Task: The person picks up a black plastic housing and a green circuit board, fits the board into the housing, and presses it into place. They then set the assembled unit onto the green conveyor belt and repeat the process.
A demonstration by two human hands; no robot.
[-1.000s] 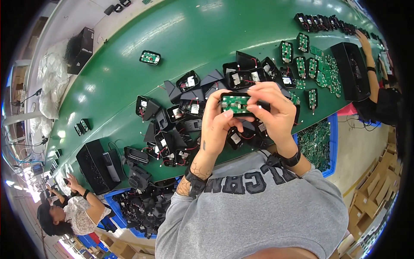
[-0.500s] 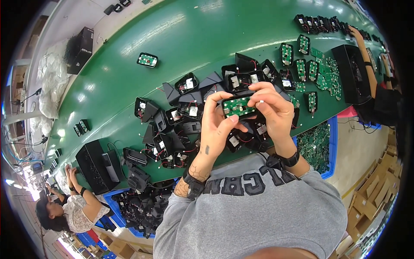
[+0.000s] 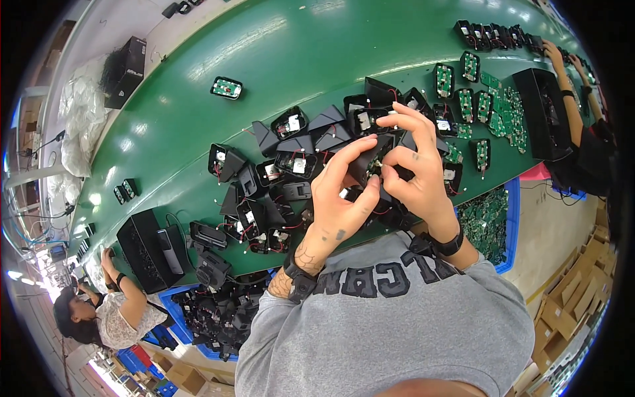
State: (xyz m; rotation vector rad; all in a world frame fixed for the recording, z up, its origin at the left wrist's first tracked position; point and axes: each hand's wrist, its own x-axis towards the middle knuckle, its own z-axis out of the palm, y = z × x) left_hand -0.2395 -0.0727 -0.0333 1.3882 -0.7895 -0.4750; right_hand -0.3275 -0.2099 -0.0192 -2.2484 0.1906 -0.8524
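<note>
Both my hands are raised over the near side of the green table [image 3: 178,119]. My left hand [image 3: 342,195] grips a small black housing [image 3: 363,163] between thumb and fingers. The housing is tipped so its dark side shows, and only a sliver of the green circuit board [image 3: 375,165] inside is visible. My right hand [image 3: 420,173] is bent at the housing's right side, its thumb and index finger pinched at the board's edge. What lies in that pinch is too small to make out. Beneath them is a pile of black housings [image 3: 297,163] with red wires.
Housings with boards [image 3: 444,79] stand right of the pile, beside loose circuit boards [image 3: 508,109]. Black boxes [image 3: 142,255] [image 3: 529,86] stand at both ends. Blue bins [image 3: 508,255] hold parts below the edge. A co-worker [image 3: 119,314] sits left; another person's arm [image 3: 562,86] reaches in right.
The housing has been turned from board-side up to tilted, mostly hiding its board. My right hand's fingers have moved down and curled against its side.
</note>
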